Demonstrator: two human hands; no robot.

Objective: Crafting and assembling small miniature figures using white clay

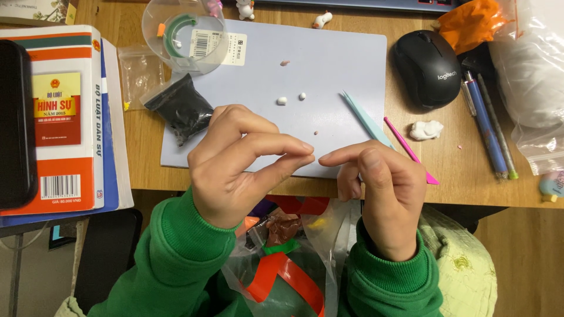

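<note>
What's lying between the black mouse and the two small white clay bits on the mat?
In the head view, between the black mouse and the white clay bits, only a pale teal stick tool lies slanted on the lilac mat; the rest is bare mat.

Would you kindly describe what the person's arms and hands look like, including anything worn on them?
Both arms are covered by bright green knitted sleeves with ribbed cuffs that end at the wrists. The left hand and the right hand are bare: no gloves, rings, watch or bracelets show. The fingernails look short and unpainted. No markings or logos are visible on the sleeves.
</note>
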